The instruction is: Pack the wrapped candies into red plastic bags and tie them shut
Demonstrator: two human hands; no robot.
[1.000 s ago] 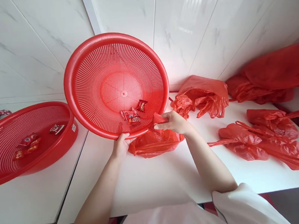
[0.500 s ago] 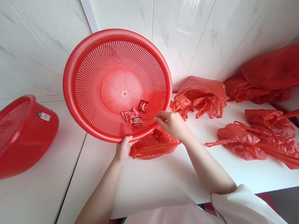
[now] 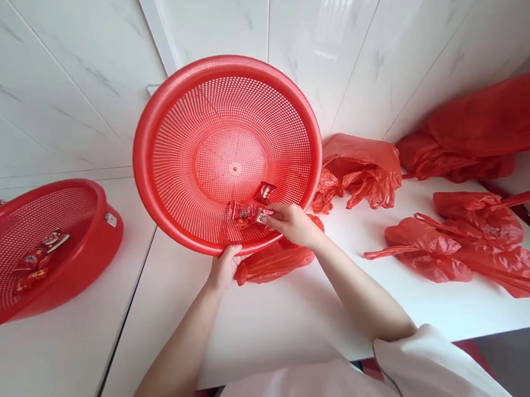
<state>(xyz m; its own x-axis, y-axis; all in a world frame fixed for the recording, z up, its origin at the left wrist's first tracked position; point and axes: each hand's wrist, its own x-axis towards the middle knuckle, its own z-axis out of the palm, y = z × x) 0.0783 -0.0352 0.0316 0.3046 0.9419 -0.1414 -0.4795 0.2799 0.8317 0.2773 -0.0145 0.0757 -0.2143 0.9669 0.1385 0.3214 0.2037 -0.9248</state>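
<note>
A red perforated plastic basket (image 3: 179,168) is tilted toward me, with several small red-wrapped candies (image 3: 265,192) lying low on its near side. My left hand (image 3: 223,269) is closed on the basket's near rim, thumb over the edge and fingers hidden underneath. Inside the basket, my right hand (image 3: 293,224) pinches a wrapped candy (image 3: 263,214) between thumb and fingertips. Beneath the near right part of the rim lies a red plastic bag (image 3: 278,263), partly covered by the basket and my right hand.
To the left stands a second red basket (image 3: 91,253) holding a few wrapped candies (image 3: 37,257). Several red plastic bags (image 3: 425,251) lie on the white table (image 3: 274,325) to the right, more against the tiled wall (image 3: 327,55). A seam crosses the table left of my arms.
My right hand has moved left into the basket and now pinches a candy. The held basket has shifted slightly right. The left basket's tilt has changed, and candies now show in it.
</note>
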